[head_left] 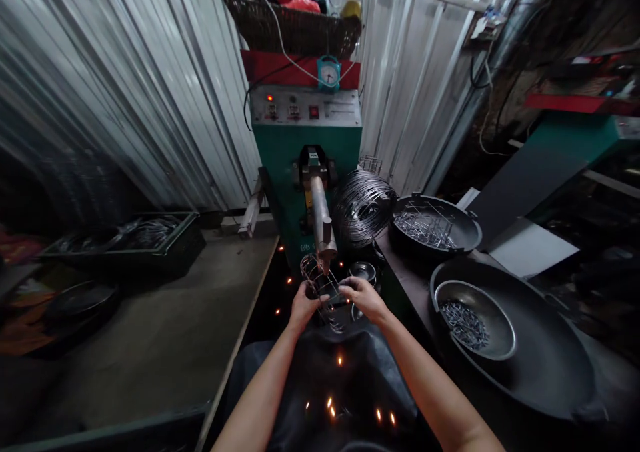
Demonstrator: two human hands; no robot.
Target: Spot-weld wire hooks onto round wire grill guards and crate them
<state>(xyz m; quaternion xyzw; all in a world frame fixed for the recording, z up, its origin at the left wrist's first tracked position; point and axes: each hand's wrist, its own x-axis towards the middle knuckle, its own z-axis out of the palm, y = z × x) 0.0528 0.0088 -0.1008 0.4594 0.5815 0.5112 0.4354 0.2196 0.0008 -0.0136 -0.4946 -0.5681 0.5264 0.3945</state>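
Wire frame (314, 269) is pinched by left hand (303, 305), right hand (366, 297) curled beside

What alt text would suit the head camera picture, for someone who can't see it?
A person's left hand holds a wire frame at the metal arm of a green machine, the right hand close beside it; orange sparks glow around a dark lap cover. At right are a wire coil, plus a pan and a bowl of metal pieces.
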